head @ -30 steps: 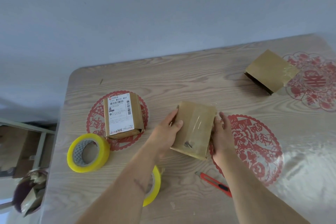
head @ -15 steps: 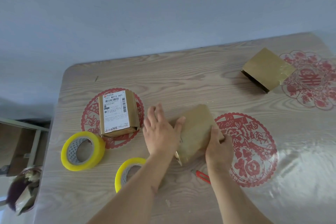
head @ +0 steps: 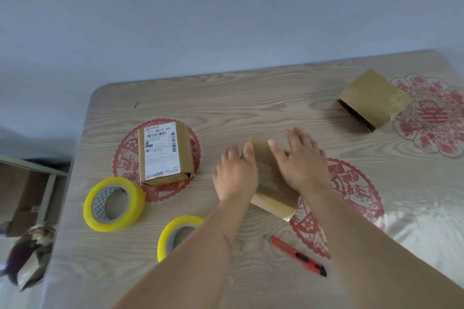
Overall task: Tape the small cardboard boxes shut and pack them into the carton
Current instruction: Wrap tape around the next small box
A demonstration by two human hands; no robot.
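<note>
A small brown cardboard box [head: 270, 193] lies flat at the table's middle, with clear tape glinting across its top. My left hand [head: 236, 173] rests against its left side, thumb on the top. My right hand [head: 300, 160] presses flat on its top with straight, spread fingers. A second small box [head: 163, 153] with a white shipping label stands to the left. A third box [head: 372, 99], taped and glossy, lies at the far right with one dark end facing me. Two yellow tape rolls [head: 114, 203] [head: 175, 236] lie at the front left. No carton shows on the table.
A red utility knife [head: 296, 256] lies near the front edge, below the middle box. The wood-grain table [head: 251, 98] carries red paper-cut decorations. A shelf and a bag of scraps [head: 27, 258] sit beyond the table's left edge. A grey wall stands behind.
The middle box went from tilted on its edge to lying flat. My right hand moved from its near end onto its top. My left hand shifted to its left side.
</note>
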